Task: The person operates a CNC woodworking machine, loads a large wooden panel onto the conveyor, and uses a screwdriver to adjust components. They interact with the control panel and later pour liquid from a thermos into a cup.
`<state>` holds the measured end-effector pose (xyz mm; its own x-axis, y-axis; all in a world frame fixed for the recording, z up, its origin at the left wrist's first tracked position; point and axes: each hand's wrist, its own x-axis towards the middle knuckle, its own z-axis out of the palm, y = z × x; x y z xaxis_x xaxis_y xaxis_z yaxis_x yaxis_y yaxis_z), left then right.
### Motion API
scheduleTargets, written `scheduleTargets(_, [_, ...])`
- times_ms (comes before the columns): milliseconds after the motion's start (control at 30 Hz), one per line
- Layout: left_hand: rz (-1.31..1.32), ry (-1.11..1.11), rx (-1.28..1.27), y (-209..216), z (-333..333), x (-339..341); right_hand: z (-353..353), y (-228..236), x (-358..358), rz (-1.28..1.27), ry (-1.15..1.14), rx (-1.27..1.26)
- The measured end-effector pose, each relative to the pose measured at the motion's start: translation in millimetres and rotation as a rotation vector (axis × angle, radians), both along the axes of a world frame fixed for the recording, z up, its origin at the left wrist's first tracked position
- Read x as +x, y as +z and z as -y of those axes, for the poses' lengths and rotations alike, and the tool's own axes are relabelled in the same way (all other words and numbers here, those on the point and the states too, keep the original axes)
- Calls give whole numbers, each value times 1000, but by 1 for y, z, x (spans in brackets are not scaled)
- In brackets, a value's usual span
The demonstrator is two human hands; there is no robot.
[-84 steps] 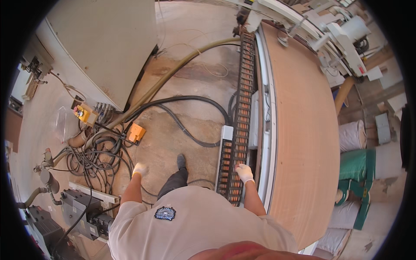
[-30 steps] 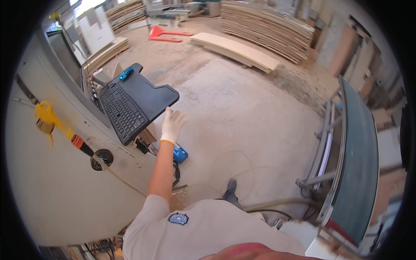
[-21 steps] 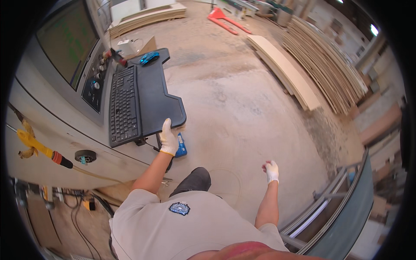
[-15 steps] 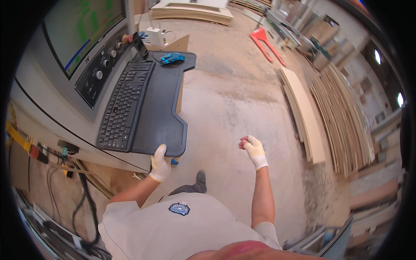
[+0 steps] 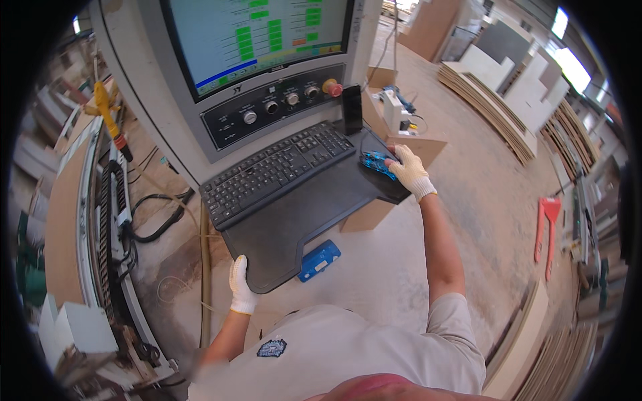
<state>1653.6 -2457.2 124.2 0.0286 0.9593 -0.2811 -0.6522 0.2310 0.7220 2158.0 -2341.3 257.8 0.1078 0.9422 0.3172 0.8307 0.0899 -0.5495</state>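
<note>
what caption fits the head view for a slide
Gloved right hand on a blue mouse, left hand gripping the keyboard tray edge below a control screen.

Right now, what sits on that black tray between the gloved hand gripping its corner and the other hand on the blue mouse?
In the head view, between the left hand and the right hand on the mouse lie bare tray surface and the black keyboard.

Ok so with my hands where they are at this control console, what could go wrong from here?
1. Your left hand grips the near corner of the black keyboard tray; leaning on it could tilt or swing the tray.
2. Your right hand rests on the blue mouse at the tray's right edge, so a nudge might push it off.
3. The red button sits close above the keyboard.
</note>
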Motion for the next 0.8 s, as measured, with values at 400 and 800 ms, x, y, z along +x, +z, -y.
scheduleTargets(400, [-1949,350,-248,101,16,105,-30,-31,15,195,437,170])
scheduleTargets(800, [-1949,420,-479,107,5,123,-31,-39,16,219,410,264])
